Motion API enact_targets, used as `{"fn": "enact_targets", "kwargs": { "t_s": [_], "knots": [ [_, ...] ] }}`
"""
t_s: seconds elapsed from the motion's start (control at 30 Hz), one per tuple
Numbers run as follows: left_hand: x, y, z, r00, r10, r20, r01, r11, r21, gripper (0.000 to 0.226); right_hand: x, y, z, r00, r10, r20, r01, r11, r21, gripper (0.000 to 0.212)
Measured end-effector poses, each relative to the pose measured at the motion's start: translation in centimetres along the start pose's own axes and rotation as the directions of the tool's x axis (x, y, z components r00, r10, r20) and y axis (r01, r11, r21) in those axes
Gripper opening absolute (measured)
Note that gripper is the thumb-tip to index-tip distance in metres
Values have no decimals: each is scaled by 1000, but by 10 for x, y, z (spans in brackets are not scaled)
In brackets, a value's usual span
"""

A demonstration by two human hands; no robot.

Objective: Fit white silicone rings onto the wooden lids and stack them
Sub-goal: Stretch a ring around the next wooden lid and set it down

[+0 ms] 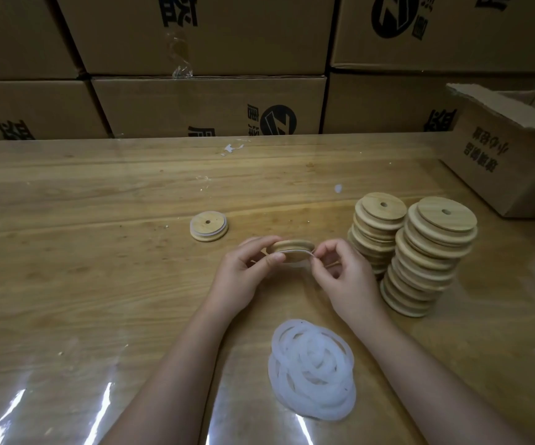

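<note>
Over the plastic-covered surface, at its centre, the left hand grips a wooden lid while the right hand pinches the white silicone ring at the lid's 3 o'clock edge; best to walk it evenly round the groove, avoiding twists.

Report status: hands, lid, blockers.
Left hand grips wooden lid; right hand pinches white ring at its edge. Ring only partly on. Nothing in the way.
</note>
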State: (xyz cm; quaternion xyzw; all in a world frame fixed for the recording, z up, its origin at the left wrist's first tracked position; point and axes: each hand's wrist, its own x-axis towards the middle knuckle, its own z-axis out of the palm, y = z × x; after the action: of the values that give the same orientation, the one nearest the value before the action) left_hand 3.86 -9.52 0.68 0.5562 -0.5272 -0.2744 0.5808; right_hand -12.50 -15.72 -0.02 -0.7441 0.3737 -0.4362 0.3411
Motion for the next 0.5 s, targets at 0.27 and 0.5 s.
{"fn": "enact_targets", "kwargs": {
  "t_s": [0.27,0.5],
  "knots": [
    [0,-4,0,999,-11,-35,11,1000,-11,27,-1,0,-2,998,-48,-26,49,998,27,18],
    [1,-4,-1,994,-69,-80,65,997,-52,28,0,-2,0,1000,-20,-23,21,998,52,25]
  ]
}}
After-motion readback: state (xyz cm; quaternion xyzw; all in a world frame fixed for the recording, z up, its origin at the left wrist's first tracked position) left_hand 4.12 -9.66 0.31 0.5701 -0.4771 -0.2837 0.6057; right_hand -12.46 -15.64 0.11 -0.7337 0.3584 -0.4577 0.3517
